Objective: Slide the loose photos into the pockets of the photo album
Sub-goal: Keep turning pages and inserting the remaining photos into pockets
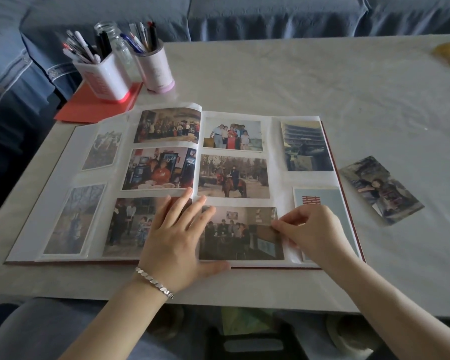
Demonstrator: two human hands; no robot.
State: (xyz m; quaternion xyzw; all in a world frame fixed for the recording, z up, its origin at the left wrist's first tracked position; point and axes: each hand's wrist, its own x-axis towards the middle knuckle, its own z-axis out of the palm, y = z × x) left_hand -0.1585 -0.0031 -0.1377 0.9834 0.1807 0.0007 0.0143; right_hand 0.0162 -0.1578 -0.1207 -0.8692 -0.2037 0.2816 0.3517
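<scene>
While my left hand [174,237] lies flat, fingers straight, pinning the photo album [277,178] open on the desk [322,81], my right hand [309,229] pinches the group photo [240,233] by its edge, apparently seating it in the bottom pocket; one loose photo [381,189] lies beside the album.

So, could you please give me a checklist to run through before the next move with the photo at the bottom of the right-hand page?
1. Album held steady: the left hand lies flat on the open album near the fold. Ok.
2. Grip on the photo: the right hand pinches the right edge of the group photo. Ok.
3. Photo square with the page: its edges run level with the photos above it. Ok.
4. Photo fully inside its pocket: the clear film's edge does not show. Cannot tell.
5. Next photo ready: a loose photo lies on the table, just right of the album. Ok.
</scene>
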